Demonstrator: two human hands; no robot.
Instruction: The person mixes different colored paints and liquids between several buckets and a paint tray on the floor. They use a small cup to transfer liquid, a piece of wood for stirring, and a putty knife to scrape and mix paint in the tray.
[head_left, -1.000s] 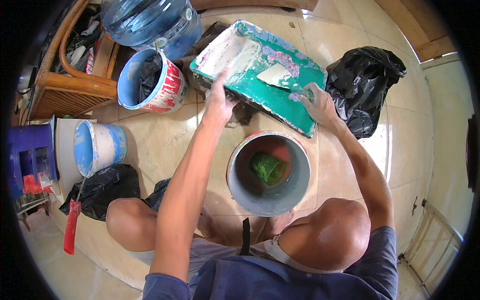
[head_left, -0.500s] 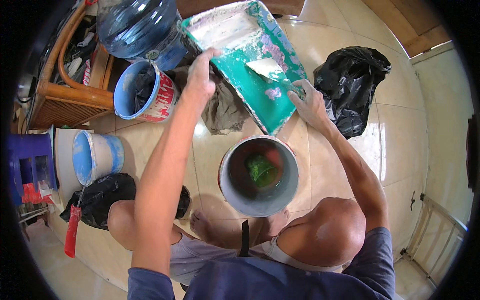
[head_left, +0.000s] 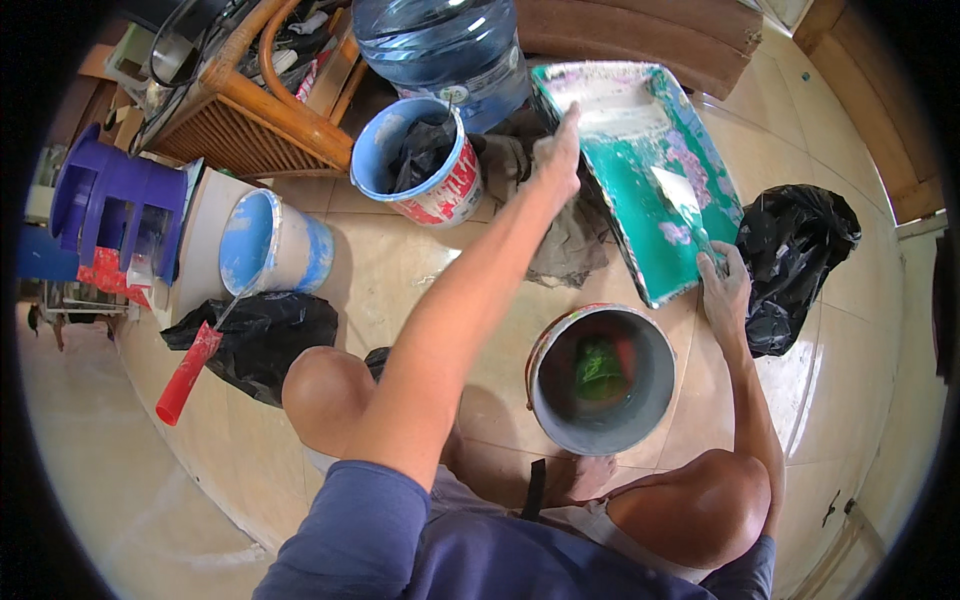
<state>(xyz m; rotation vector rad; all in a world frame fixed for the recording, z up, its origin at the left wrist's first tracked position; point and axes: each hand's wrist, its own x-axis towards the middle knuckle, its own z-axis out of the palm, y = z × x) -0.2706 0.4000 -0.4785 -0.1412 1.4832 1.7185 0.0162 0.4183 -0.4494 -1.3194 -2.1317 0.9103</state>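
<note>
My left hand (head_left: 556, 152) grips the left rim of a green paint tray (head_left: 640, 215) smeared with white and pink, holding it tilted up off the tiled floor. My right hand (head_left: 727, 290) is closed on the handle of a scraper (head_left: 681, 196) whose pale blade lies flat on the tray's green surface. Just below the tray, between my knees, stands a grey bucket (head_left: 560, 400) with green paint at its bottom.
A blue-and-red pail (head_left: 445, 195) with a black bag stands left of the tray, a large blue water bottle (head_left: 440, 40) behind it. A white-blue bucket (head_left: 270, 240), a red-handled tool (head_left: 185, 372), black bags (head_left: 795, 250) and a rattan chair (head_left: 260, 110) surround me.
The tray has been lifted and swung farther up and to the right, my left arm stretching out with it. My right hand's scraper now lies on the tray's middle.
</note>
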